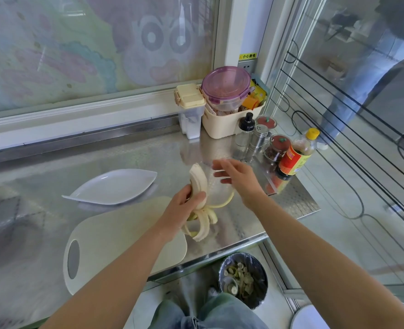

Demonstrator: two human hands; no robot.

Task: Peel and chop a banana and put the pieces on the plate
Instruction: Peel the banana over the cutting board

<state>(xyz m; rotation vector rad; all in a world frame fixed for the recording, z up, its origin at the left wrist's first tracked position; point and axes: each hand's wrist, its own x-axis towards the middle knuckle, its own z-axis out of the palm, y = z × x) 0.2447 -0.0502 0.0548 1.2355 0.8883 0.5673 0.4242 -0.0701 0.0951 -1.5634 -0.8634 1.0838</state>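
My left hand (183, 211) grips a half-peeled banana (198, 180) above the right end of the white cutting board (115, 236). The pale flesh sticks up and several peel strips (204, 222) hang down below my fingers. To the right of the banana, my right hand (236, 178) hovers with fingers spread and holds nothing; one thin peel strip (227, 201) curls toward it. A white leaf-shaped plate (115, 186) lies bare on the steel counter to the left of the banana, behind the board. No knife is in view.
Bottles, shakers and jars (279, 148) crowd the counter's right end, with a cream basket and containers (222, 108) behind them. A bin (243, 280) with scraps stands on the floor below the counter edge. A glass wall runs along the right.
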